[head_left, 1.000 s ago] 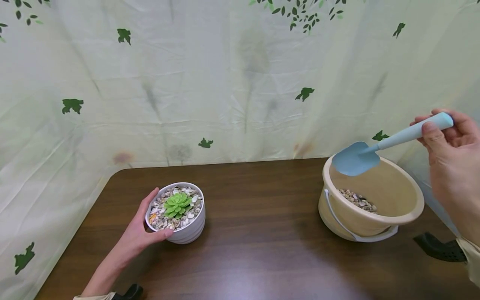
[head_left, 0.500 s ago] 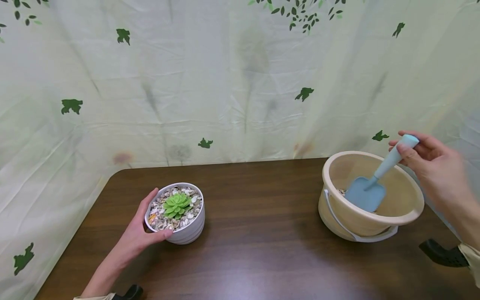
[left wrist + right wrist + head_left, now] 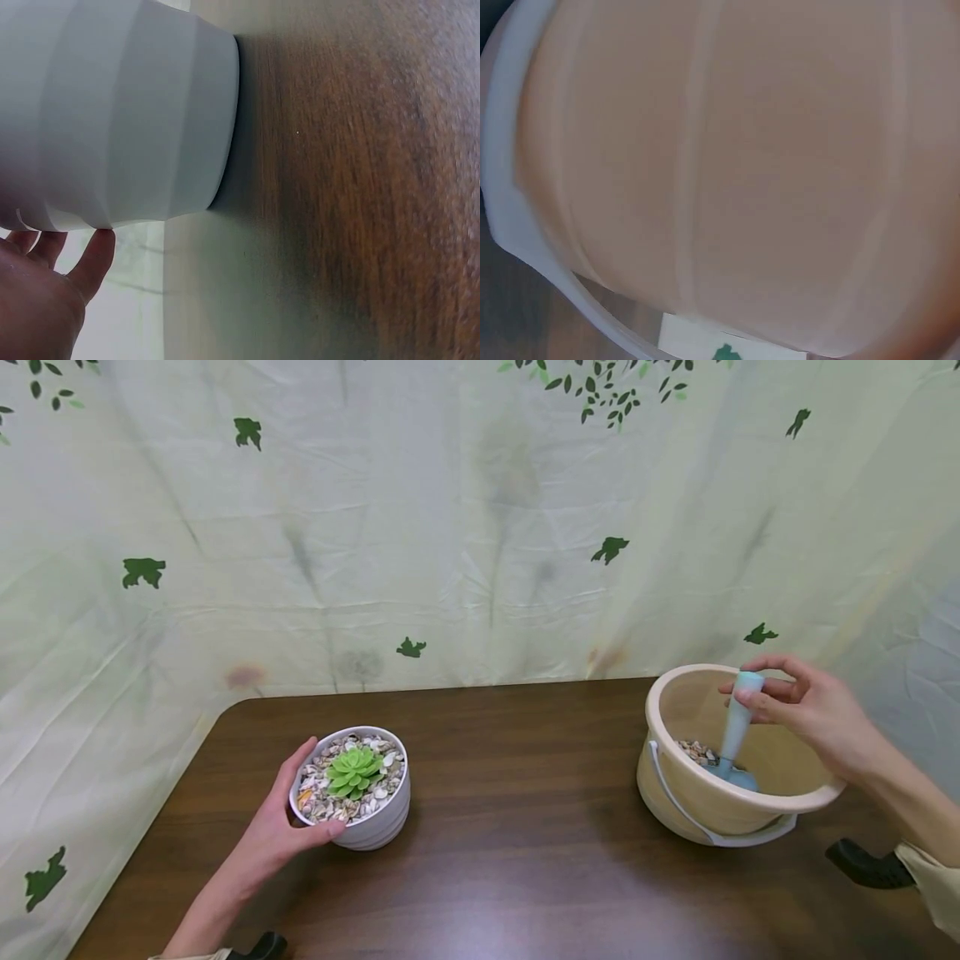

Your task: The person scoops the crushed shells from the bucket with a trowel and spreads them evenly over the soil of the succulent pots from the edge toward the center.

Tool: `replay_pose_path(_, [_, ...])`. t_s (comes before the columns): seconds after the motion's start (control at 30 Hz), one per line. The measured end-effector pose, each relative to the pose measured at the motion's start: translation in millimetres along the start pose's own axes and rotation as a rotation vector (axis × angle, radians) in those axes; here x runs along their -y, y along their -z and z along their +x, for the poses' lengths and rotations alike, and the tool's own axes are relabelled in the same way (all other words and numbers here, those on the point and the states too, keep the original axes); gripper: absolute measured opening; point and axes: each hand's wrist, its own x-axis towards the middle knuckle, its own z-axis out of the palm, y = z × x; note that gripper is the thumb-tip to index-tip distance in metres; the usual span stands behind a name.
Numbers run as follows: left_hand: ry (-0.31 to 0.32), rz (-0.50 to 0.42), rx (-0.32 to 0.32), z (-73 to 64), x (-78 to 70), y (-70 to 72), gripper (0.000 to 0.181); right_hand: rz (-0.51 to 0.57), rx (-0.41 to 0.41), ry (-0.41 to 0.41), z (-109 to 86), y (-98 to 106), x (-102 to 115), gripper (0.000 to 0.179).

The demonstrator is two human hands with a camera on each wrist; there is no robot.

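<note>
My left hand [image 3: 279,828] holds a white ribbed flower pot [image 3: 384,821] at its left side, thumb at the near rim and fingers at the far side. Small shells or pebbles fill the pot around a green succulent [image 3: 354,772]. In the left wrist view the pot [image 3: 127,112] stands on the table, with fingertips [image 3: 96,259] against its wall. On the right, my right hand [image 3: 817,714] grips the handle of a light blue garden trowel [image 3: 737,727]. The trowel's blade is down in a beige bucket [image 3: 678,793], partly hidden by the rim, among similar pebbles [image 3: 697,750].
A pale carrying handle [image 3: 753,837] hangs down the bucket's near side. The bucket wall [image 3: 787,165] fills most of the right wrist view. Behind the brown wooden table [image 3: 517,777] hangs a pale curtain [image 3: 450,527] with leaf prints.
My right hand has moved left and down, bringing the trowel from above the bucket's rim into the pebbles, its handle now nearly upright. Left hand and pot have stayed in place.
</note>
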Motion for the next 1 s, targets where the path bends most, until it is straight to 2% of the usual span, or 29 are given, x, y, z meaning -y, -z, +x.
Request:
replay_pose_path(0.17, [-0.002, 0.007, -0.003, 0.2, 0.3, -0.2, 0.101, -0.080, 0.002, -0.033, 7.4, -2, 0, 0.039])
replay_pose_path(0.43, [-0.020, 0.001, -0.011, -0.6, 1.4, -0.9, 0.101, -0.288, 0.007, -0.084, 16.1, 3, 0, 0.045])
replay_pose_path(0.7, [-0.024, 0.002, -0.013, -0.7, 2.1, -1.3, 0.101, -0.272, 0.036, -0.141, 18.5, 5, -4, 0.050])
replay_pose_path(0.87, [-0.023, -0.002, -0.012, -1.0, 2.5, -2.0, 0.100, -0.246, 0.035, -0.133, 18.2, 5, -6, 0.049])
replay_pose_path(1.0, [-0.025, -0.008, -0.011, -1.0, 2.6, -2.3, 0.100, -0.177, 0.022, -0.115, 17.6, 5, -7, 0.046])
